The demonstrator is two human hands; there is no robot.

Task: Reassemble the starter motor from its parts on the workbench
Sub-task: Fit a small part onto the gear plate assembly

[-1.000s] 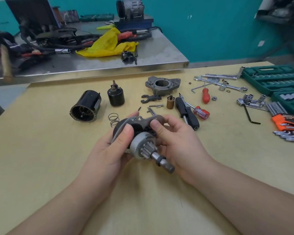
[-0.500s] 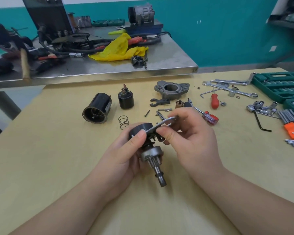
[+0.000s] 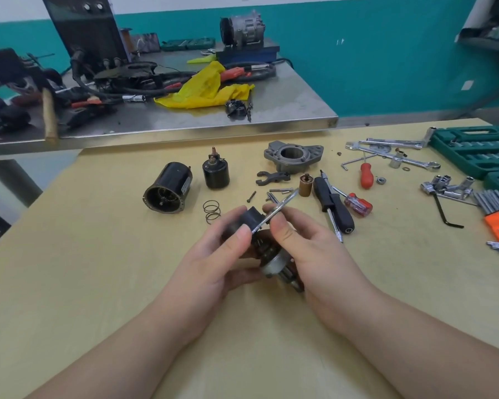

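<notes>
Head view: both hands hold one motor part (image 3: 267, 254) above the yellow workbench (image 3: 98, 283), near its middle. The left hand (image 3: 213, 260) curls round the part's black end, thumb pressed on top. The right hand (image 3: 306, 246) grips the other side, its thumb and forefinger pinching a thin metal plate (image 3: 274, 210) that stands edge-on and blurred. The part's lower end, a grey drum and shaft, is largely hidden behind the right palm. On the bench beyond lie a black housing (image 3: 167, 188) on its side, an upright black cylinder (image 3: 216, 170), two springs (image 3: 211, 211), a grey flange (image 3: 293, 154), a black fork (image 3: 272, 177), a brass bush (image 3: 306, 184) and screwdrivers (image 3: 337, 207). At right, a green socket case (image 3: 478, 152) is cut off by the frame edge. The clutter on the steel table (image 3: 285, 110) behind is hard to make out.
</notes>
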